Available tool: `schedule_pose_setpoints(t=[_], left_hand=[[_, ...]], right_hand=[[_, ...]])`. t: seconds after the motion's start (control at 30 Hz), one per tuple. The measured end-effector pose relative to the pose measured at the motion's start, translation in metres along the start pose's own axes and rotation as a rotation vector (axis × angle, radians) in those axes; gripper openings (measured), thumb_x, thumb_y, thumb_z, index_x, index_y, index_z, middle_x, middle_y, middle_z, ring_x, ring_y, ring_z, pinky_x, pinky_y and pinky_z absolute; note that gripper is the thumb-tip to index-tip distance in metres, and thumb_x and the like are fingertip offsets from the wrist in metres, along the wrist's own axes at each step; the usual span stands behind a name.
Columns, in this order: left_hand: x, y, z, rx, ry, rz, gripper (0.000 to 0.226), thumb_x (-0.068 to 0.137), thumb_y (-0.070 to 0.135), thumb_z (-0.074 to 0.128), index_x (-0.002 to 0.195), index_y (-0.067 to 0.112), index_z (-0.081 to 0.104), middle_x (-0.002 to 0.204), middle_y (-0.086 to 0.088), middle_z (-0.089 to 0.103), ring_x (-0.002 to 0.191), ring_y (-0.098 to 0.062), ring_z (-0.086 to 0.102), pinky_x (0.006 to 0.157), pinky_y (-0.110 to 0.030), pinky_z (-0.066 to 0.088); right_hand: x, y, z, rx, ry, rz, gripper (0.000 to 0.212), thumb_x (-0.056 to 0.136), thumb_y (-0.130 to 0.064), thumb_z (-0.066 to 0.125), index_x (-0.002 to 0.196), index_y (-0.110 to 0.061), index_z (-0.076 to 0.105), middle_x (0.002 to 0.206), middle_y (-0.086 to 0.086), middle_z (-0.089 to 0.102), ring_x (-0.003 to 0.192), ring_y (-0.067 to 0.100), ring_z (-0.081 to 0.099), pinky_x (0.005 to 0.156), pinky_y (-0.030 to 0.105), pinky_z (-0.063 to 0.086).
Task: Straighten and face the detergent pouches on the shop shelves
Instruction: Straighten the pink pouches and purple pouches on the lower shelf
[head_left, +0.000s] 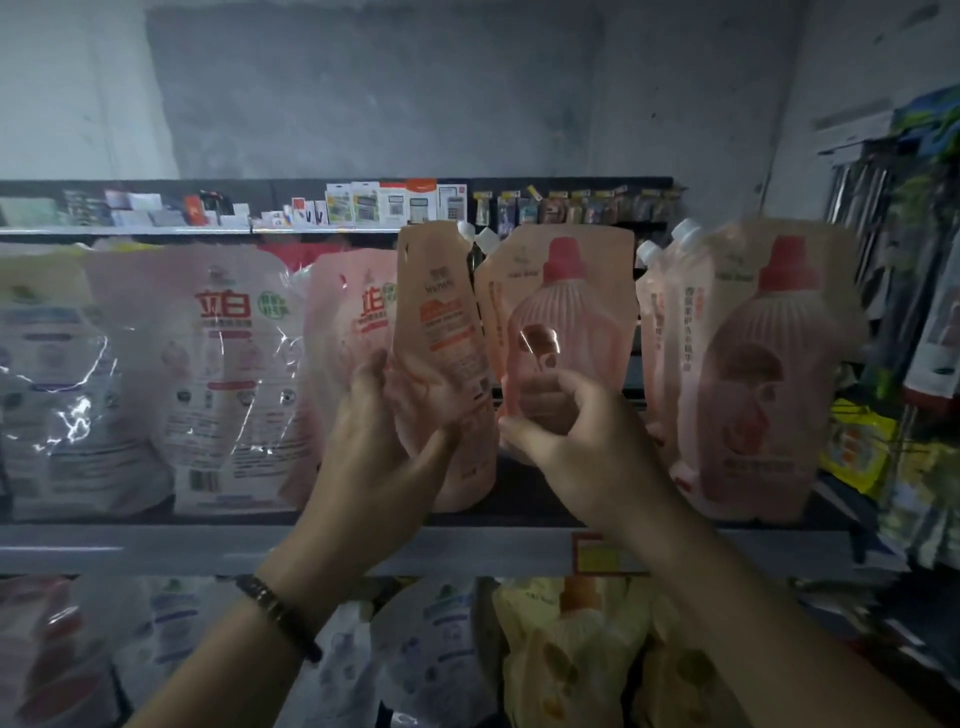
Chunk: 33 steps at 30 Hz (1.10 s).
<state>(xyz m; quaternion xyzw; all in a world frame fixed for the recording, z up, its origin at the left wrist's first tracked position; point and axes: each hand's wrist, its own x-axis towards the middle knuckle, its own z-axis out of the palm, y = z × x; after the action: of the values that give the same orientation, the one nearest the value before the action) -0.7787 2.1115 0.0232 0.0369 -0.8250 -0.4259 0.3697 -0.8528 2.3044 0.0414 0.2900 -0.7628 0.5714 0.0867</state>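
Grey wall (363, 93) fills the top; the light is dim and the edges are blurred. The middle shelf (156, 545) runs the full width.

At its left end we see big white pouches (228, 374) with red characters, upright and fronts out, with glare on the film. At the right end stands a pink pouch (753, 374) with a bottle print, upright, front out. A second one is just behind its left side, showing only an edge and a white cap.

Hanging goods (909, 312) at far right are too blurred to read. On the lower shelf are yellow pouches (571, 660), also soft. On the top shelf are small carded items (363, 208).

Two pink pouches stand side by side at centre.
- **Turned pouch:** the turned pouch (441, 322) has its back text panel toward us, with the spout cap at its top right. Our left hand (384, 431) grips it, thumb across the lower face and fingers round the left edge.
- **Bottle-print pouch:** the bottle-print pouch (566, 312) sits just to its right, front out and leaning slightly. Our right hand (561, 436) has its fingers curled round the lower part, some showing through the film. We can't tell whether its base rests on the shelf.

There is a dark bracelet (280, 613) on our left wrist. A yellow price tag (608, 556) sits on the shelf edge under our right forearm.
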Motion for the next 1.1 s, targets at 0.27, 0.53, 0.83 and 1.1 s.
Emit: schedule_pose_setpoints(t=[0.27,0.53,0.83,1.1], left_hand=[[0.019,0.0,0.022,-0.195,0.005,0.023,0.05,0.085,0.021,0.084,0.119,0.05,0.061,0.122,0.02,0.074,0.119,-0.002,0.069,0.099,-0.033,0.058],[0.015,-0.008,0.027,-0.386,0.006,-0.136,0.061,0.073,0.028,0.072,0.134,0.025,0.064,0.123,0.003,0.078,0.117,-0.016,0.074,0.099,-0.05,0.06],[0.009,-0.005,0.032,-0.451,0.06,-0.161,0.043,0.079,0.01,0.055,0.115,0.021,0.078,0.111,-0.005,0.081,0.111,-0.026,0.076,0.099,-0.059,0.058],[0.002,0.0,0.048,-0.348,0.027,-0.127,0.065,0.075,0.009,0.043,0.124,0.037,0.076,0.117,0.006,0.08,0.115,-0.023,0.074,0.099,-0.06,0.058]], right_hand=[[0.026,-0.008,0.022,0.087,-0.151,-0.021,0.033,0.089,-0.034,0.081,0.119,-0.038,0.07,0.106,-0.022,0.075,0.098,-0.005,0.069,0.091,0.026,0.058],[0.028,0.007,0.05,0.189,-0.196,-0.018,0.034,0.083,-0.041,0.078,0.115,-0.034,0.075,0.102,-0.014,0.078,0.096,0.005,0.074,0.09,0.037,0.061],[0.034,0.014,0.054,0.32,-0.234,-0.024,0.026,0.09,-0.031,0.07,0.115,-0.027,0.074,0.112,-0.004,0.079,0.109,0.015,0.074,0.103,0.051,0.057],[0.037,0.026,0.043,0.344,-0.165,-0.028,0.022,0.096,-0.013,0.074,0.113,-0.026,0.076,0.106,-0.004,0.081,0.103,0.012,0.077,0.095,0.04,0.061]])
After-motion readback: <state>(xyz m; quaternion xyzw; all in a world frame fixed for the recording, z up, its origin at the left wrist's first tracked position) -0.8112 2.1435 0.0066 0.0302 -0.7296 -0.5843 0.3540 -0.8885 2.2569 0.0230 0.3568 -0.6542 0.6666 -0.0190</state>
